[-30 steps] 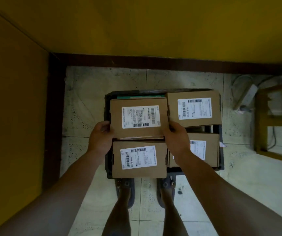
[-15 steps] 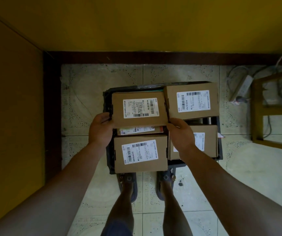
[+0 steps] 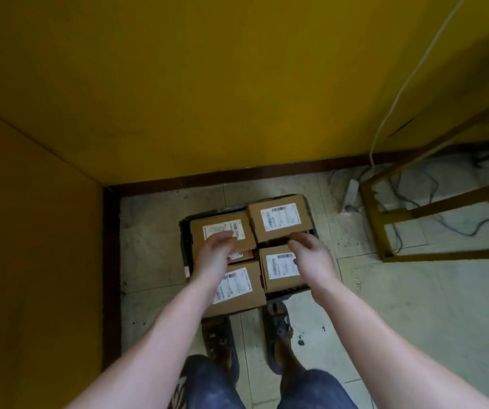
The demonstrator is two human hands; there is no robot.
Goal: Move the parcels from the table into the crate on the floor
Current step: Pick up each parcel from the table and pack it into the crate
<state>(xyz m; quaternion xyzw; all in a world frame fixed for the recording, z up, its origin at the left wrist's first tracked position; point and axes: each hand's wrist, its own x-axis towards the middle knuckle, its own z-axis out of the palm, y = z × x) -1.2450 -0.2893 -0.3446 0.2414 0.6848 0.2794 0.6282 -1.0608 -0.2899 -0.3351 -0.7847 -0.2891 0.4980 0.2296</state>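
Parcels (image 3: pixel 280 221) sit in the crate (image 3: pixel 185 249) on the floor, four showing on top. They look like stiff, light cardboard, best taken by opposite side edges. Left hand (image 3: pixel 215 255) and right hand (image 3: pixel 311 255) hang over them, each grip slack and empty. The lower layers and most of the crate are hidden, and the labels are blurred.

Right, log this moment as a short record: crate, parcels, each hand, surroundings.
crate: dark crate on the tiled floor, near the yellow wall corner
parcels: four brown labelled boxes on top: back-left parcel, back-right parcel, front-left parcel, front-right parcel
left hand: left hand empty, fingers relaxed over the back-left parcel; contact unclear
right hand: right hand empty, loosely curled over the two right parcels
surroundings: wooden frame and power strip to the right
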